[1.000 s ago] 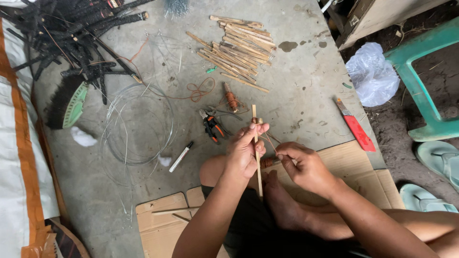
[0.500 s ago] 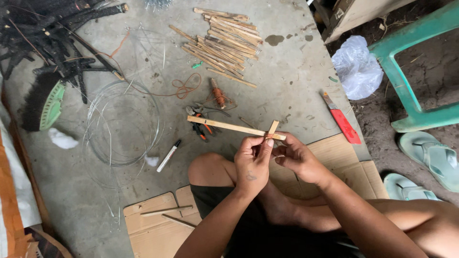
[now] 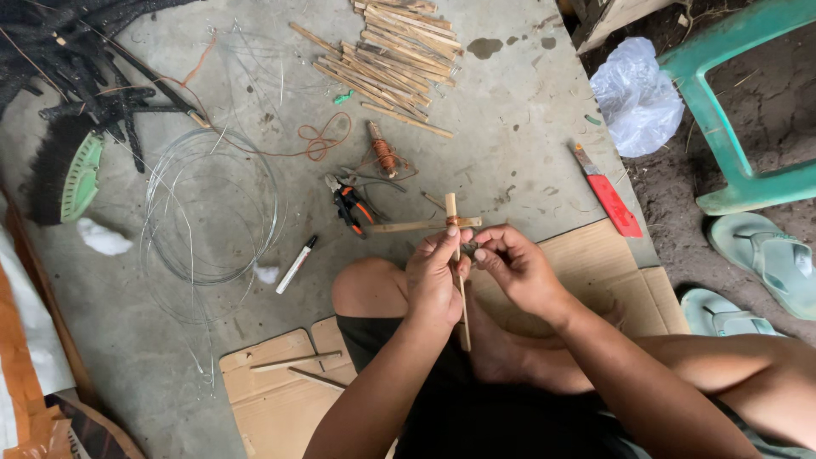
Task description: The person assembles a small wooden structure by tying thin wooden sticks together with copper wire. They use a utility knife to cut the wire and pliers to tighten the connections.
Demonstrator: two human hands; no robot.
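Both hands pinch the bamboo stick cross between their fingertips

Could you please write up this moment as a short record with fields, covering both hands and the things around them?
Setting: concrete floor, person seated on flattened cardboard
Left hand: grip on the upright bamboo stick
Right hand: fingertips at the stick, just below the crossing
Workpiece: two sticks crossed, bound with copper wire
Nearby tools: pliers, wire spool, white marker, red utility knife
Materials: pile of bamboo sticks, coil of thin wire
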